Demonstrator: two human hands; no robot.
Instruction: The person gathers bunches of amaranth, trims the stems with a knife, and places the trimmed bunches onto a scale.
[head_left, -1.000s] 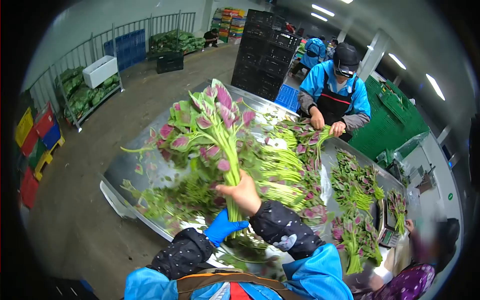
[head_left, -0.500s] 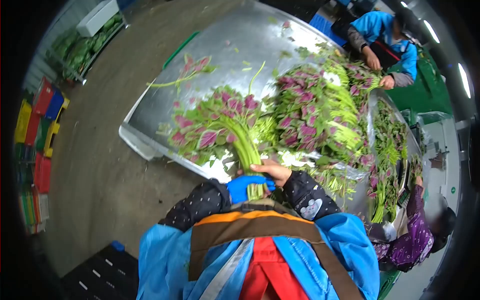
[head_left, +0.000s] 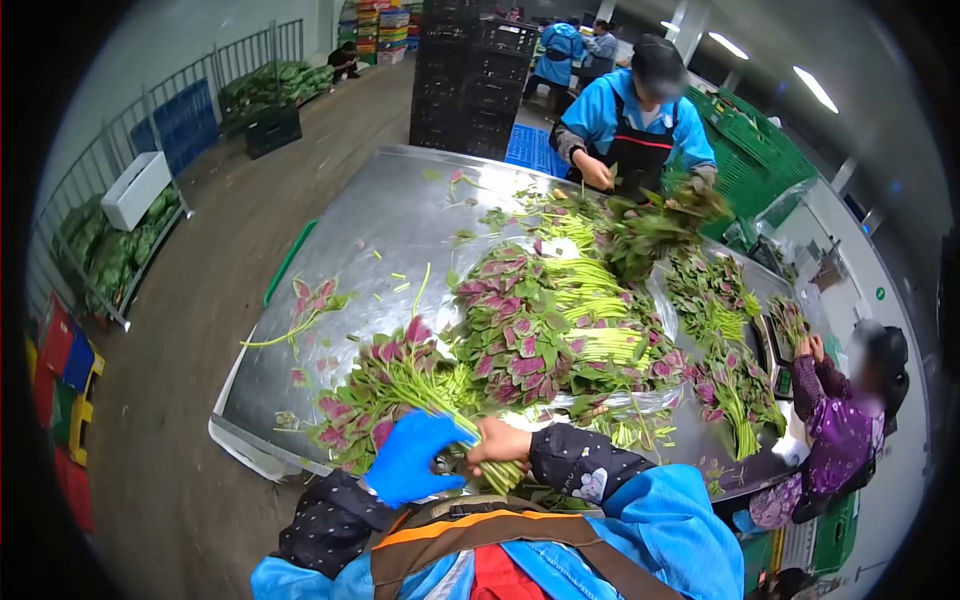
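Observation:
A bunch of red-and-green amaranth [head_left: 430,385] lies tilted before me, its leaves pointing away and to the left, its cut stems towards my body. My bare right hand [head_left: 499,446] is closed round the lower stems. Beside it, my left hand [head_left: 412,462] in a blue glove is at the left of the stems, its thumb and fingers apart in a curve, the fingertips touching the bunch. Just beyond, a large pile of amaranth [head_left: 515,335] covers the middle of the metal table [head_left: 345,215].
Loose amaranth sprigs [head_left: 312,308] and stem bits lie on the table's left. Across it, a co-worker [head_left: 640,120] handles leafy stems. At right, another person in purple [head_left: 845,430] works by a scale [head_left: 782,375]. Black crates [head_left: 465,85] are stacked behind.
My view has lifted and shows more of the room. The bunch has tilted further left and lower. My gloved hand has loosened from the stem ends and shifted left; my right hand still grips.

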